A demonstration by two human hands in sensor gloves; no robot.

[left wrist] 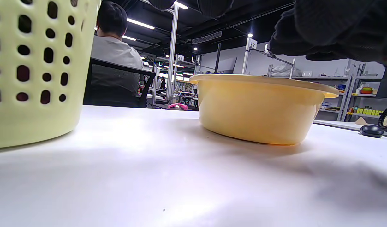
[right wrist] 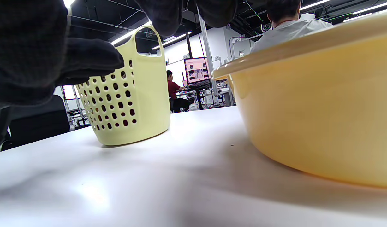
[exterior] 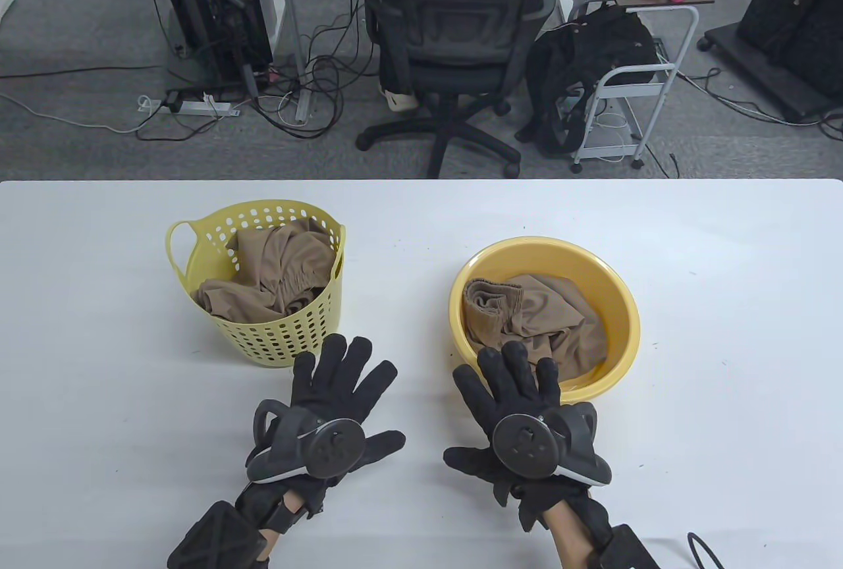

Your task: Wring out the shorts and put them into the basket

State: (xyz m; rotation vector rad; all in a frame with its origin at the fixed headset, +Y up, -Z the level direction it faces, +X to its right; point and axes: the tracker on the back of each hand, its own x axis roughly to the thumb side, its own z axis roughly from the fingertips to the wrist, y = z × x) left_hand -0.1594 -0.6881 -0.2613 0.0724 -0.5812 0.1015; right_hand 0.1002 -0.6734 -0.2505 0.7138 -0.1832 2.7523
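A tan pair of shorts lies crumpled in the yellow basin on the right of the table. Another tan garment fills the pale yellow perforated basket on the left. My left hand is spread flat just in front of the basket, holding nothing. With fingers spread, my right hand reaches over the basin's near rim, its fingertips at the shorts' edge. The wrist views show the basket and the basin from table level.
The white table extends wide on both sides of the two containers. A cable end lies at the near right edge. Beyond the far edge stand an office chair and a small cart. A person sits behind.
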